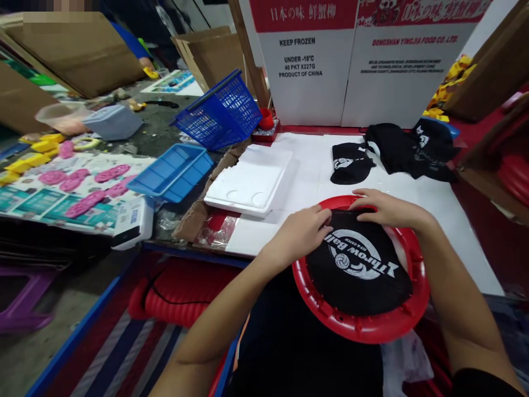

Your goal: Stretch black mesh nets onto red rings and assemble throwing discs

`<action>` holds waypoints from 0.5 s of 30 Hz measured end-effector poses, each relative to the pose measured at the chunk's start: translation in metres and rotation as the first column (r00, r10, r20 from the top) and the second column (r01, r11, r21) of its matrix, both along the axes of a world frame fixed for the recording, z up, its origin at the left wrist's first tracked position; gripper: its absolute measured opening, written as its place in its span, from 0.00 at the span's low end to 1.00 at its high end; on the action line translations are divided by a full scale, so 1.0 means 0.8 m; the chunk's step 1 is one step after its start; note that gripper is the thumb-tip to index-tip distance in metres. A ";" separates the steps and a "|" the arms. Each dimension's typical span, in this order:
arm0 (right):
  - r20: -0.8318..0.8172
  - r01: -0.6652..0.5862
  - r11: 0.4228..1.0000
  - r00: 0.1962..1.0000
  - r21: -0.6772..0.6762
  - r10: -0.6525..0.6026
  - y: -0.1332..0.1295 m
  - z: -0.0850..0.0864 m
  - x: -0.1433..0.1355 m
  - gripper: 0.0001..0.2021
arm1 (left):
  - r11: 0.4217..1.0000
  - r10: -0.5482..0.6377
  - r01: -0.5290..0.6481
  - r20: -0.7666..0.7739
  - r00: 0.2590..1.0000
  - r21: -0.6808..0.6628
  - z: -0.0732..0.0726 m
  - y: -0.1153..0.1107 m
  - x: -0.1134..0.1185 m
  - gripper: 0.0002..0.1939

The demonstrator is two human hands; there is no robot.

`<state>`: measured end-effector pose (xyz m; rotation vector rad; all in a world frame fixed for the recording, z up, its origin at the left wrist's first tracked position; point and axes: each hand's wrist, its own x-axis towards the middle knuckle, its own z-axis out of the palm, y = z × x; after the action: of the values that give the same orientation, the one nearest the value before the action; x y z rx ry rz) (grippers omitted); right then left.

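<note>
A round red plastic ring (359, 329) leans tilted at the table's front edge, over my lap. Black mesh fabric (372, 295) with a white "Throw Ball" print lies inside the ring. At the ring's upper left, my left hand (303, 231) has its fingers curled, pinching the fabric's edge near the rim. My right hand (382, 208) rests over the upper right rim, with fingers spread and fingertips on the fabric's top edge. Further back on the white table surface lie a black fabric piece (351, 164) and a heap of similar black pieces (407, 151).
A white foam block (250, 179) sits left of the ring. Beyond it are a blue tray (169, 172), a blue basket (223, 110) and pink pieces (85, 203). White cartons (314, 94) stand at the back. Stacked red rings (177, 295) lie below left.
</note>
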<state>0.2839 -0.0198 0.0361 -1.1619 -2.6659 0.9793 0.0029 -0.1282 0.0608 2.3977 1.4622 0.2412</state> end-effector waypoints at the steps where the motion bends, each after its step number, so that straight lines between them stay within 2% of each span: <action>1: -0.005 -0.008 1.000 1.000 0.014 0.008 -0.002 -0.004 -0.006 0.21 | 0.997 -0.045 0.046 -0.028 0.999 0.059 -0.005 0.011 0.004 0.09; 3: -0.008 -0.019 0.999 1.000 0.035 0.019 -0.006 -0.009 -0.015 0.18 | 0.986 -0.104 0.115 -0.095 0.990 0.123 -0.015 0.031 0.009 0.12; 6: -0.036 -0.005 0.998 0.999 0.067 0.007 -0.006 -0.015 -0.024 0.15 | 0.985 -0.128 0.139 -0.111 0.986 0.105 -0.027 0.045 0.009 0.15; 8: -0.078 -0.017 0.997 0.997 0.076 0.023 -0.005 -0.017 -0.029 0.15 | 0.992 -0.106 0.106 -0.014 0.994 0.071 -0.031 0.050 0.004 0.12; 11: -0.134 -0.022 0.997 0.990 0.080 0.033 -0.003 -0.018 -0.038 0.14 | 1.000 -0.017 0.022 0.223 0.975 -0.021 -0.036 0.059 -0.009 0.06; 15: -0.282 0.103 0.995 0.954 -0.009 -0.102 0.000 -0.018 -0.041 0.10 | 0.987 0.106 -0.041 0.448 0.887 -0.153 -0.044 0.075 -0.023 0.07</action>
<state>0.2515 -0.0201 0.0216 -1.0566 -2.3608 1.0316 -0.0152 -0.0680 0.0259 1.9948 1.2970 0.6501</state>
